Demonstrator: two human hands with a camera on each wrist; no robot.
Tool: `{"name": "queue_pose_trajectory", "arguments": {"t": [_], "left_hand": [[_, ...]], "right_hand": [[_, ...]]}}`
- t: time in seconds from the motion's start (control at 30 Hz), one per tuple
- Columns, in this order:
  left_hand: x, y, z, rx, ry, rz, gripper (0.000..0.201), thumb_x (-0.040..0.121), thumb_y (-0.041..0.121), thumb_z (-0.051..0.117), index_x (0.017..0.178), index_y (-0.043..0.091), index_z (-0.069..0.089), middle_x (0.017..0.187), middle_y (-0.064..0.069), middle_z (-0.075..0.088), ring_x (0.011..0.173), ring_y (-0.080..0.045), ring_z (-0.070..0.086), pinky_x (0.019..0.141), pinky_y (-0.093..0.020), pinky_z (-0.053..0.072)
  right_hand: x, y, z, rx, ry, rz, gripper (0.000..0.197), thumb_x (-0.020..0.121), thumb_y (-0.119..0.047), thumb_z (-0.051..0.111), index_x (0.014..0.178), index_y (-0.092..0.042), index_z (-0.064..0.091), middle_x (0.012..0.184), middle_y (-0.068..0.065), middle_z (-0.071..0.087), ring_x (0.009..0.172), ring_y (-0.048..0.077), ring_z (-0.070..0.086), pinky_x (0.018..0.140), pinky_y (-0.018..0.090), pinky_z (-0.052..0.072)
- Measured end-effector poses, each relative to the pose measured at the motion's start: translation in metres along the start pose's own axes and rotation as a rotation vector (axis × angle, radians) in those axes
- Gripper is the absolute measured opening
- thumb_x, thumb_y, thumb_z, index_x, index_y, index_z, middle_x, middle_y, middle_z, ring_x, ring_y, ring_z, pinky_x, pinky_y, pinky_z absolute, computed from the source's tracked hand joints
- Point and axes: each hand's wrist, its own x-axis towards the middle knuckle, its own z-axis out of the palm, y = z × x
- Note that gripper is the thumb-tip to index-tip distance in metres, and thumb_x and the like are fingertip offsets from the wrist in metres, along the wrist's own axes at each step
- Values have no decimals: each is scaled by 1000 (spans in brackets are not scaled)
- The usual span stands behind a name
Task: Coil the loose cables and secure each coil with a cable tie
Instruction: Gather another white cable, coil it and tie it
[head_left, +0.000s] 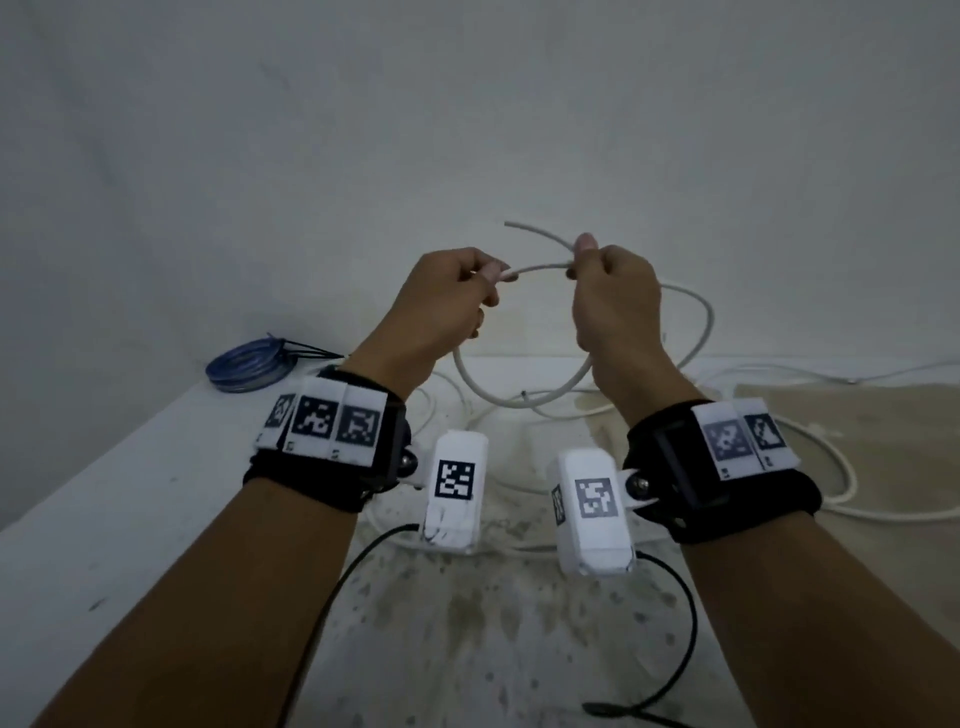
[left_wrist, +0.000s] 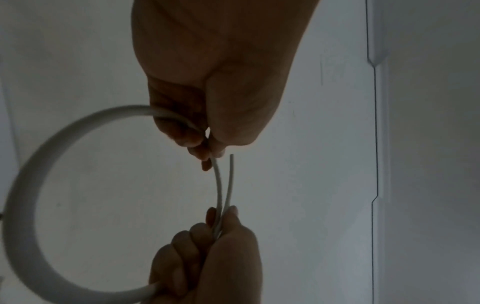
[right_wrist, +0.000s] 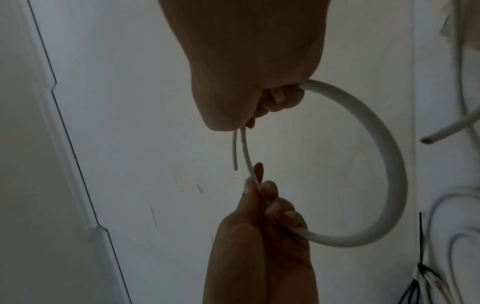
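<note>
Nearest the camera, two forearms reach forward, wrist units strapped on. Left hand (head_left: 441, 296): fingers curled, thumb and forefinger pinching the white cable (head_left: 535, 267). Right hand (head_left: 613, 291): fingers curled, clamping two runs of that cable together, the crossing point of the first loop. The loop (left_wrist: 23, 185) hangs below both hands, held clear of the table (head_left: 130, 467). The cut end (head_left: 511, 224) projects past the right hand toward 11 o'clock.

Remaining cable lies slack on the table from 3 to 5 o'clock. A blue coil (head_left: 247, 366), already tied, sits at 9 o'clock.

Step in hand, by judgement: forming the first turn. Procedure:
- Keep the right-hand clamp fixed at the crossing.
- Feed slack with the left hand.
- Match each turn to the first loop's diameter.
- Follow the cable's natural curl; do not force twist.
</note>
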Motion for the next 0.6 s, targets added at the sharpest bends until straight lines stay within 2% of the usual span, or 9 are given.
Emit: {"name": "queue_pose_trajectory", "arguments": {"t": [0.07, 0.17, 0.27, 0.33, 0.47, 0.6], "left_hand": [[2, -7, 4, -17, 4, 2, 24, 100, 17, 48, 96, 15, 71, 73, 3, 58, 52, -6, 44, 53, -19, 38], [3, -12, 6, 4, 71, 46, 22, 100, 17, 50, 94, 17, 72, 70, 6, 59, 48, 2, 45, 54, -20, 33], [0, -10, 3, -9, 91, 75, 22, 100, 18, 50, 93, 19, 71, 70, 6, 60, 48, 2, 45, 53, -20, 32], [-1, -8, 3, 10, 115, 86, 22, 99, 19, 51, 94, 19, 72, 70, 6, 61, 49, 2, 46, 55, -21, 34], [-4, -2, 8, 53, 146, 113, 22, 99, 21, 52, 95, 16, 74, 71, 7, 62, 53, -1, 47, 58, -22, 37], [-9, 0, 8, 30, 117, 117, 22, 98, 20, 53, 88, 25, 71, 72, 8, 63, 54, 0, 48, 60, -23, 38]], "right_hand": [[2, 6, -4, 114, -63, 50, 35, 102, -34, 45, 76, -16, 60, 57, 1, 47, 49, 18, 42, 47, 29, 36], [-1, 5, -11, 304, -247, 108, 26, 102, -19, 45, 80, -12, 59, 50, 0, 38, 39, 12, 31, 41, 23, 30], [-6, -4, -17, 437, -355, 165, 28, 104, -22, 41, 87, -11, 60, 45, -6, 31, 39, 11, 25, 41, 22, 26], [-8, -9, -19, 418, -396, 149, 28, 105, -22, 39, 94, -10, 62, 45, -6, 31, 40, 11, 25, 42, 22, 27], [-14, -15, -18, 264, -455, 61, 24, 102, -10, 39, 109, -9, 61, 44, -9, 42, 38, 8, 34, 43, 24, 38], [-17, -12, -13, 118, -463, -7, 21, 103, -14, 41, 113, -12, 59, 60, 1, 52, 43, 8, 46, 48, 25, 48]]}}
